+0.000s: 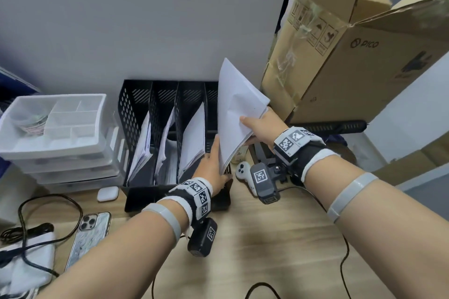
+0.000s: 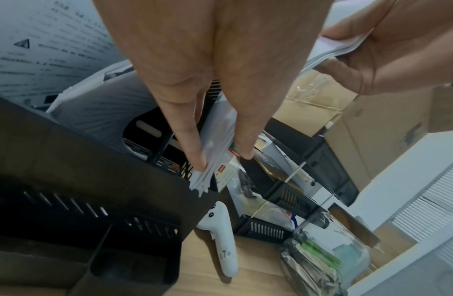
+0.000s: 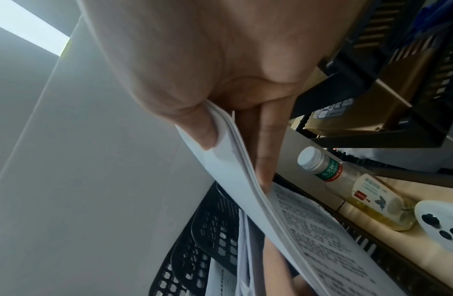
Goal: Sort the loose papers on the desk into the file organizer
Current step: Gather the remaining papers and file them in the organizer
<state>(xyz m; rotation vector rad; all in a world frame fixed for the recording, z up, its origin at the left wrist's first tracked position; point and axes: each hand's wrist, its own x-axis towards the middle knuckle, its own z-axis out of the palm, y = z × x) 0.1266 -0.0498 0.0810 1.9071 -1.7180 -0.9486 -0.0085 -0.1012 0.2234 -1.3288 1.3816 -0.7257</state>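
One black perforated plastic file organizer (image 1: pixel 136 114) stands on the light wood desk (image 1: pixel 267 238), four slots. The three left slots each hold white sheets leaning on the dividers; the rightmost slot is mostly hidden behind the stack in hand. One stack of white printed papers (image 1: pixel 237 109), tilted, its lower corner at the rightmost slot's front edge. Both hands are on it: right hand (image 1: pixel 261 126) clamps the stack's right edge, thumb on top, fingers underneath; left hand (image 1: pixel 213 167) pinches the lower corner between thumb and fingers. Hands close together, not touching.

Around: one white plastic drawer unit (image 1: pixel 60 138) left of the organizer, one small white earbud case (image 1: pixel 107 193), one phone in a glossy case (image 1: pixel 91 235), black cables (image 1: pixel 48 221), one white game controller (image 1: pixel 244 172) right of the organizer, one clear drink bottle with white cap (image 3: pixel 346 186), opened brown cardboard boxes (image 1: pixel 352 56) crowding the right side.
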